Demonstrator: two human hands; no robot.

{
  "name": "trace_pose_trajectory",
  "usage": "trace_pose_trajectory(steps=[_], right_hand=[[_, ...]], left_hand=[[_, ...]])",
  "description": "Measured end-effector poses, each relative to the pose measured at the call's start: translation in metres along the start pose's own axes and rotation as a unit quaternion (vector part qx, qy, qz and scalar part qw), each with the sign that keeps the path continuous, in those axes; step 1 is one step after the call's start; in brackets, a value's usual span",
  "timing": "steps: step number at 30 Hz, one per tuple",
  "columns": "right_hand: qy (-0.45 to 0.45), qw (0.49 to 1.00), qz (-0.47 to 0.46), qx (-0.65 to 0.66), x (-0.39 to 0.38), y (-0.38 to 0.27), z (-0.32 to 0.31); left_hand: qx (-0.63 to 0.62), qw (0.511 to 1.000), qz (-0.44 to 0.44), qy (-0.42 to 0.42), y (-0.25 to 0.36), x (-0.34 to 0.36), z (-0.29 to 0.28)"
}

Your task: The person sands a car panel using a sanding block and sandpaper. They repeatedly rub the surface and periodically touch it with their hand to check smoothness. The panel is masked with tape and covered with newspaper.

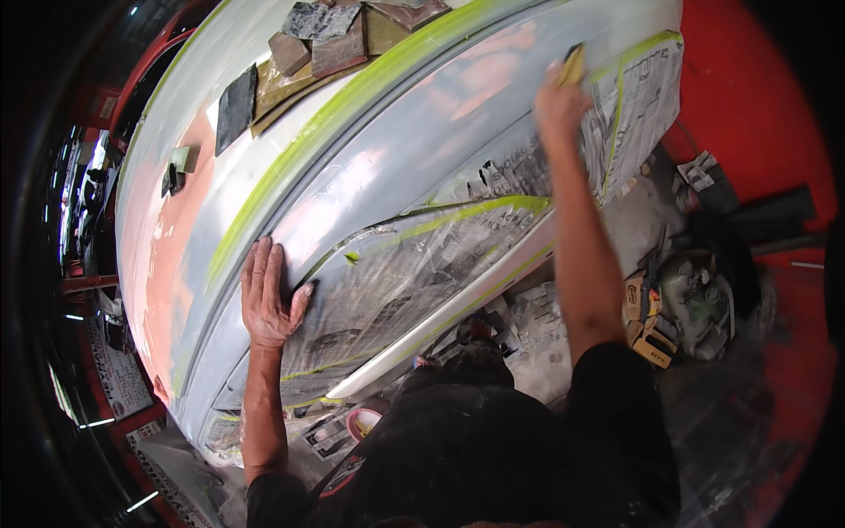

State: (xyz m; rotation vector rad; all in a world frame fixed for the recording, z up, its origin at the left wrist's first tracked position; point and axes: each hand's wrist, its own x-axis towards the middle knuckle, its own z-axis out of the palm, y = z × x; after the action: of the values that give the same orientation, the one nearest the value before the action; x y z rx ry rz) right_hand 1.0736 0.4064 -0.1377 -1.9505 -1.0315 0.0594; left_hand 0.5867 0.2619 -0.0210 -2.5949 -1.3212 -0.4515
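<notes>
Two bare hands are on the side of a car, well apart from each other. The left hand is flat on the smooth grey part, palm down. Its long fingers are close together, and its thumb sticks out to the side. The right hand is far up on the other side, with its fingers closed around a yellow pad. The pad is at the grey part of the car, next to the taped paper. Its far edge looks dark.

Printed paper covers the windows, just to the right of the left hand. Bright green tape runs in a long curve above the grey part. Higher up, some brown pieces lie in a pile, with a dark sheet beside them. Small scraps sit farther left, near a pink-orange patch. Down low, near the person's black shirt, is a small round tub. Cardboard boxes are on the right, past the right arm.
</notes>
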Motion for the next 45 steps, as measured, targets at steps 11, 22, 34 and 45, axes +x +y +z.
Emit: trace_pose_trajectory(steps=[11, 22, 34, 45], right_hand=[[-0.001, 0.996, -0.037, -0.083, 0.045, 0.003, -0.028], [-0.029, 0.952, -0.286, -0.102, -0.151, -0.071, -0.008], [-0.113, 0.982, -0.152, 0.014, -0.267, -0.149, -0.010], [-0.088, 0.994, -0.069, -0.002, -0.260, -0.157, -0.003]], left_hand=[[0.001, 1.000, -0.005, 0.009, 0.004, 0.001, -0.002], [0.005, 1.000, -0.020, 0.017, 0.002, -0.010, -0.006], [0.000, 0.999, -0.015, 0.028, 0.002, -0.012, -0.004], [-0.015, 0.999, -0.003, 0.041, -0.003, -0.014, -0.004]])
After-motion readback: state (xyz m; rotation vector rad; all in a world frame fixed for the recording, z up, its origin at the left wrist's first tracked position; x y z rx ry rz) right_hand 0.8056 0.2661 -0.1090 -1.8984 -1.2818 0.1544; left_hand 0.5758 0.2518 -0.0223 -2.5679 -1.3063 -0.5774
